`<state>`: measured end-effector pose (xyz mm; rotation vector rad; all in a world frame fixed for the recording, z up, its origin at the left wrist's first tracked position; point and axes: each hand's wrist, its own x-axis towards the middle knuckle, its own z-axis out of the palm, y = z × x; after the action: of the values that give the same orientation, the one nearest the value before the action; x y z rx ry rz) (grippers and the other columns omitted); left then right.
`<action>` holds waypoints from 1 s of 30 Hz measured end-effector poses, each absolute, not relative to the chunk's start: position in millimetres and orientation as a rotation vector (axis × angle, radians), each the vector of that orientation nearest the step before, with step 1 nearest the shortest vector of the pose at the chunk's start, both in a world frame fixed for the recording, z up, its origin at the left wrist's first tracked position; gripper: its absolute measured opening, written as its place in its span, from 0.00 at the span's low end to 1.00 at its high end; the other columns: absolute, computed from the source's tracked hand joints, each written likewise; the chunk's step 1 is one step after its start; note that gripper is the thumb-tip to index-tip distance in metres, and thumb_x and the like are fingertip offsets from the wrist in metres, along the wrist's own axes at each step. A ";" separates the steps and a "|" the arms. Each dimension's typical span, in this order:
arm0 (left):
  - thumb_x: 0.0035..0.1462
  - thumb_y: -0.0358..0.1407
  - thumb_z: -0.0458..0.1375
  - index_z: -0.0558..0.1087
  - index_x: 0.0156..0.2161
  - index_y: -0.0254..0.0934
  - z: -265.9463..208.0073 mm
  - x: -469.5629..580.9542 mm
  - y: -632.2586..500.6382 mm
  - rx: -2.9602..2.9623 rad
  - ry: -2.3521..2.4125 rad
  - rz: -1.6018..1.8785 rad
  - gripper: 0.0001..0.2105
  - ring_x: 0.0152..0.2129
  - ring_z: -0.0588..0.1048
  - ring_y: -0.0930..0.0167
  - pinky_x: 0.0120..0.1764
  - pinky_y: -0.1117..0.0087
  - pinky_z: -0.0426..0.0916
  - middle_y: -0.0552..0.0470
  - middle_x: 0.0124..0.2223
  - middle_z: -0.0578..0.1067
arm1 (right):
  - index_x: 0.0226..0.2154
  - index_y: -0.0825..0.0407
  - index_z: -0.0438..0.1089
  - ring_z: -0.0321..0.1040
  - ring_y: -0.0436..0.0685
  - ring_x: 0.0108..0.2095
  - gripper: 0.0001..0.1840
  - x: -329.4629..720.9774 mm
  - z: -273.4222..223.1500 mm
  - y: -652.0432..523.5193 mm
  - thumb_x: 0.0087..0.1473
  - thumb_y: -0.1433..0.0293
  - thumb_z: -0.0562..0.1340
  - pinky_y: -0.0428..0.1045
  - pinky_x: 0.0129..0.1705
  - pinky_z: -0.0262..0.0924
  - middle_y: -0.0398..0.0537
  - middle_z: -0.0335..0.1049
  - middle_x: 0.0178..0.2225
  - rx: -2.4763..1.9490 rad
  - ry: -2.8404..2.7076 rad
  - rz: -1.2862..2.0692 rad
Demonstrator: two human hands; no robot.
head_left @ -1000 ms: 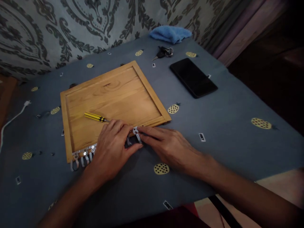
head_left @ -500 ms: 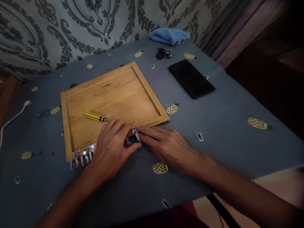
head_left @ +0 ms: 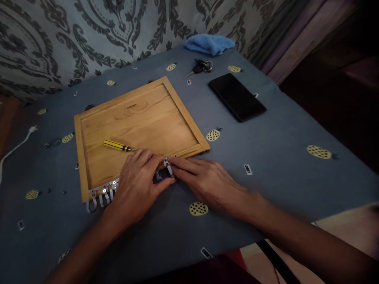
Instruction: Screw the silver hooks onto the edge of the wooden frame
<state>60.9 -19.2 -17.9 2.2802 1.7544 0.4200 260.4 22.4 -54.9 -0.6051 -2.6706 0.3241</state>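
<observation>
A framed wooden board [head_left: 133, 118] lies on the table, with a metal hook rail [head_left: 102, 188] along its near edge. Several hooks show at the rail's left end; the middle is covered by my left hand [head_left: 140, 185]. Its thumb and fingers close around the rail near the right end. From the other side, my right hand [head_left: 204, 179] presses its fingertips against the last hook [head_left: 169, 167]. What lies under those fingertips is hidden. A yellow and black screwdriver [head_left: 116, 145] rests on the board, its tip running behind my left fingers.
On the right lies a black phone [head_left: 237, 96], with keys [head_left: 200, 67] and a blue cloth [head_left: 209, 44] beyond it. A white cable [head_left: 17, 146] runs along the left. Small dark screw-like pieces [head_left: 64, 192] sit left of the board. A patterned curtain [head_left: 97, 31] borders the back.
The view has shifted slightly, so everything sits a little further left. Both hands keep the same hold at the hook rail.
</observation>
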 end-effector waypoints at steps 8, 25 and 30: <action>0.53 0.37 0.69 0.73 0.44 0.36 -18.0 59.3 -19.8 2.292 1.726 0.450 0.15 0.41 0.71 0.60 0.44 0.55 0.68 0.48 0.42 0.75 | 0.50 0.60 0.72 0.75 0.61 0.49 0.21 261.0 -52.8 23.6 0.56 0.84 0.56 0.54 0.45 0.76 0.57 0.71 0.58 -0.574 -2.665 0.324; 0.55 0.36 0.68 0.71 0.46 0.38 -19.0 60.1 -20.6 2.302 1.701 0.493 0.16 0.41 0.71 0.60 0.43 0.56 0.67 0.49 0.43 0.75 | 0.52 0.60 0.71 0.74 0.61 0.49 0.23 263.2 -54.7 24.8 0.54 0.84 0.58 0.55 0.45 0.74 0.58 0.70 0.59 -0.564 -2.652 0.405; 0.55 0.36 0.68 0.71 0.47 0.37 -18.6 60.5 -20.8 2.298 1.704 0.495 0.16 0.41 0.71 0.60 0.43 0.55 0.67 0.48 0.43 0.75 | 0.50 0.59 0.72 0.74 0.60 0.47 0.21 263.3 -54.8 24.6 0.54 0.84 0.57 0.55 0.43 0.74 0.57 0.70 0.59 -0.574 -2.643 0.402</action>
<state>60.5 -20.8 -18.6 2.2978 1.7043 0.4946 263.3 24.6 -54.8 -0.5740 -2.6434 0.4017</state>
